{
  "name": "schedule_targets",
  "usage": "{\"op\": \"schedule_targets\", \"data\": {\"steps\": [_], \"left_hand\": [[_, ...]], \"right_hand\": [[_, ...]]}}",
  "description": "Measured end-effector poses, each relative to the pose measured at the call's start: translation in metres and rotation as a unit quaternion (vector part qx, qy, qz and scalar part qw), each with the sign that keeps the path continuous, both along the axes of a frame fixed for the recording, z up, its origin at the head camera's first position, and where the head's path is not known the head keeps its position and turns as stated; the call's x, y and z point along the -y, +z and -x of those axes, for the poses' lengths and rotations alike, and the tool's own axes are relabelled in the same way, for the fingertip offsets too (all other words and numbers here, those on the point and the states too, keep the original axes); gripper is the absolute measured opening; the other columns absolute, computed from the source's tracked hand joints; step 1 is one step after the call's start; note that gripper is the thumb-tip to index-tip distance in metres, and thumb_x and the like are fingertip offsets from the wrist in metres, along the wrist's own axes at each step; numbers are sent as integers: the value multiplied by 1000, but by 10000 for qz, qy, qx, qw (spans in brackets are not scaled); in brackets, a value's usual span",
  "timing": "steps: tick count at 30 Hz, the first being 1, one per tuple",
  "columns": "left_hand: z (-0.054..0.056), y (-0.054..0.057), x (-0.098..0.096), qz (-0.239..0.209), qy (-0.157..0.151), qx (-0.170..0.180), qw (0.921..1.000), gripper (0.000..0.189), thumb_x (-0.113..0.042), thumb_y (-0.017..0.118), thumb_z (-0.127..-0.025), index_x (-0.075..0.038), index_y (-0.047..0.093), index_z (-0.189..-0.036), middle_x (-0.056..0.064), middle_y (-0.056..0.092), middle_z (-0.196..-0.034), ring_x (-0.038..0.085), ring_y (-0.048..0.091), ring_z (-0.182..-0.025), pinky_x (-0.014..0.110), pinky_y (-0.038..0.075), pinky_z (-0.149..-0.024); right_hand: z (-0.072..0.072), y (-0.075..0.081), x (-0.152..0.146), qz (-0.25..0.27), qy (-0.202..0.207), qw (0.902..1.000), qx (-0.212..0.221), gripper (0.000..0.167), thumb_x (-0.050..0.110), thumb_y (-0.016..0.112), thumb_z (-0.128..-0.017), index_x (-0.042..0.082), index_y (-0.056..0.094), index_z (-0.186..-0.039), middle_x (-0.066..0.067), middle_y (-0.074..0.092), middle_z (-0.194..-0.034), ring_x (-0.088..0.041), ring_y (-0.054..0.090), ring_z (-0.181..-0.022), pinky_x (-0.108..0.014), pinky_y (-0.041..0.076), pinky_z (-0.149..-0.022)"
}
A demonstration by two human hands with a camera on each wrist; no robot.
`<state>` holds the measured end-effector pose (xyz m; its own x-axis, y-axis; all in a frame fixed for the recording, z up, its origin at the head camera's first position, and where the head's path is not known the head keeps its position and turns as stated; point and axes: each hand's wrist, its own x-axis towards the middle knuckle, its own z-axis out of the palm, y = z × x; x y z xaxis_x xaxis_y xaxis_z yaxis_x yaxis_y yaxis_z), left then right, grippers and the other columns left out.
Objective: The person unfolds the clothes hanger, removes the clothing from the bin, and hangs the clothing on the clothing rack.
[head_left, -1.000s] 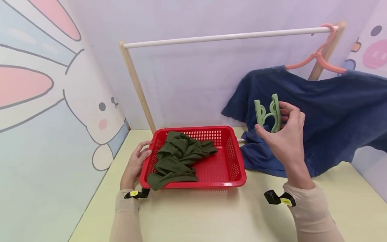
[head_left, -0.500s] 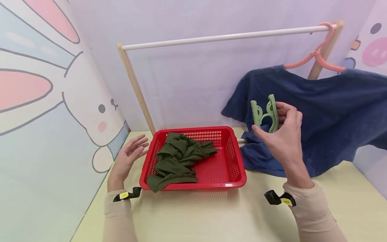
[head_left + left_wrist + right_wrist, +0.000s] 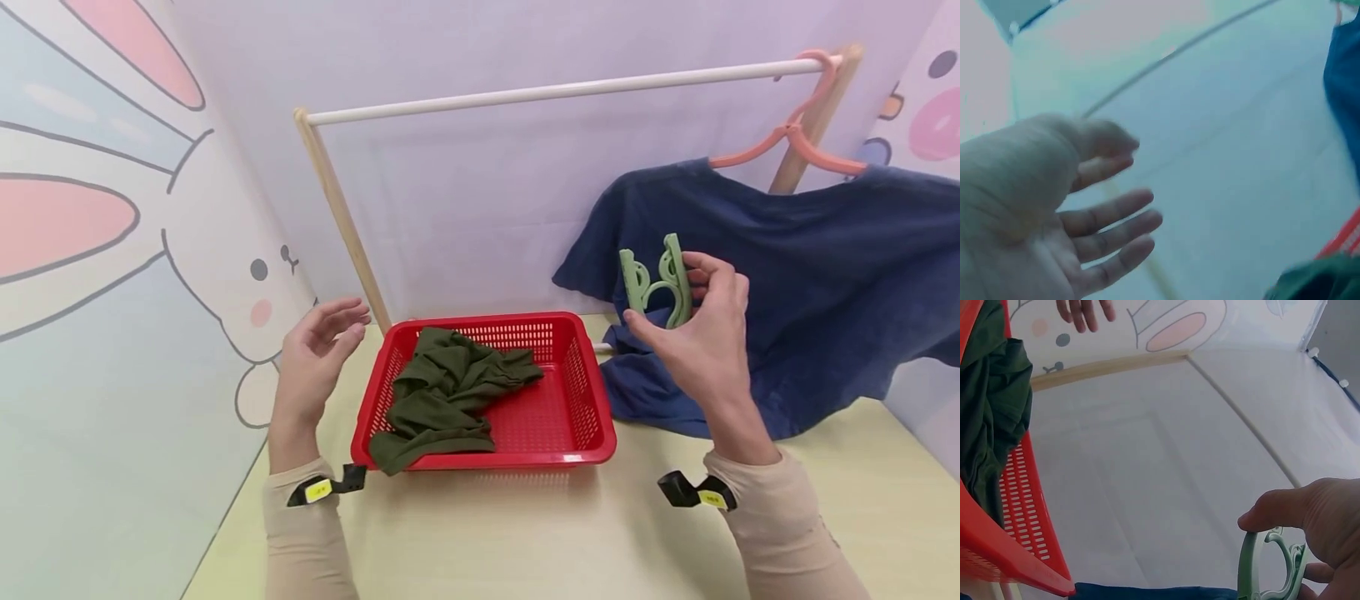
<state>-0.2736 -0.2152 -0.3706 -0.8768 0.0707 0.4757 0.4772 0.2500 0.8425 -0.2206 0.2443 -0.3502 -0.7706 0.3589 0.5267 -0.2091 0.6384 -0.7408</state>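
My right hand (image 3: 708,342) pinches a pale green folded plastic hanger (image 3: 682,292) between thumb and fingers. It is held up in front of a hung navy T-shirt (image 3: 810,258). In the right wrist view the thumb lies on the edge of the hanger (image 3: 1247,565). My left hand (image 3: 307,371) is raised beside the left end of a red basket (image 3: 517,460), its fingers loosely bent around nothing. Left wrist view: the same hand (image 3: 1041,212) shows spread fingers and a bare palm. A crumpled dark green garment (image 3: 450,387) lies in the basket, one edge over the front rim.
A clothes rack with a white rail (image 3: 562,89) and wooden posts (image 3: 337,217) stands behind the basket. The shirt hangs at its right end on a coral hanger (image 3: 817,158), its lower part reaching the pale tabletop (image 3: 525,542). Cartoon-printed walls (image 3: 247,317) flank both sides.
My left hand has let go of the basket's left rim, moved away to the left and then risen. The right hand has shifted slightly left with the green hanger still pinched.
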Motion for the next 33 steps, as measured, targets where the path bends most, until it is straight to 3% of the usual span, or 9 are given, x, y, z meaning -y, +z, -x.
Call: {"op": "schedule_targets", "data": {"steps": [3, 8, 12, 16, 21, 28, 33], "left_hand": [[-1, 15, -33, -27, -179, -136, 9997, 37, -11, 72, -109, -3, 68, -145, 19, 73, -137, 18, 72, -122, 22, 57, -103], [2, 33, -95, -67, -966, -238, 9950, 32, -8, 69, -110, 0, 71, -141, 19, 75, -133, 26, 73, -122, 28, 59, -102], [4, 38, -140, 96, -1365, -312, 9901, 29, -11, 69, -110, -1, 74, -137, 14, 77, -131, 27, 74, -121, 34, 61, -101], [0, 35, -176, 325, -1498, -471, 9871, 29, -16, 71, -110, -4, 76, -135, 8, 78, -130, 21, 75, -117, 40, 63, -100], [-8, 27, -204, 252, -1529, -651, 9858, 30, -16, 72, -107, -3, 77, -134, 10, 79, -127, 20, 77, -110, 42, 66, -95], [-13, 22, -219, 118, -1591, -316, 9867, 34, -21, 75, -105, -2, 78, -133, 9, 79, -122, 20, 78, -102, 35, 68, -87], [-14, 19, -223, -20, -1412, -429, 9890, 33, -22, 79, -103, -3, 80, -129, 8, 80, -118, 19, 78, -103, 40, 68, -89]], "right_hand": [[0, -1, 2, -13, 49, 10000, -79, 94, 19, 96, -85, 7, 43, -162, -19, 46, -151, -28, 46, -135, -24, 42, -97], [-1, -3, 6, -76, 164, 9995, -257, 93, 16, 97, -83, 3, 44, -159, -21, 47, -148, -30, 47, -132, -29, 42, -97], [-2, -4, 12, -143, 285, 9989, -331, 92, 14, 97, -83, 0, 44, -157, -23, 47, -145, -33, 48, -131, -35, 43, -95], [-2, -5, 19, -188, 455, 9980, -391, 92, 12, 96, -82, -2, 43, -155, -24, 48, -143, -35, 48, -129, -42, 45, -95], [-4, -6, 25, -244, 695, 9964, -422, 93, 10, 96, -80, -3, 42, -154, -24, 47, -141, -36, 49, -127, -47, 47, -96], [-5, -8, 33, -281, 839, 9947, -525, 92, 8, 97, -78, -4, 42, -151, -25, 48, -137, -36, 50, -123, -47, 45, -95], [-6, -12, 41, -340, 976, 9937, -424, 91, 7, 96, -77, -3, 42, -150, -24, 48, -137, -37, 51, -124, -48, 47, -95]]}}
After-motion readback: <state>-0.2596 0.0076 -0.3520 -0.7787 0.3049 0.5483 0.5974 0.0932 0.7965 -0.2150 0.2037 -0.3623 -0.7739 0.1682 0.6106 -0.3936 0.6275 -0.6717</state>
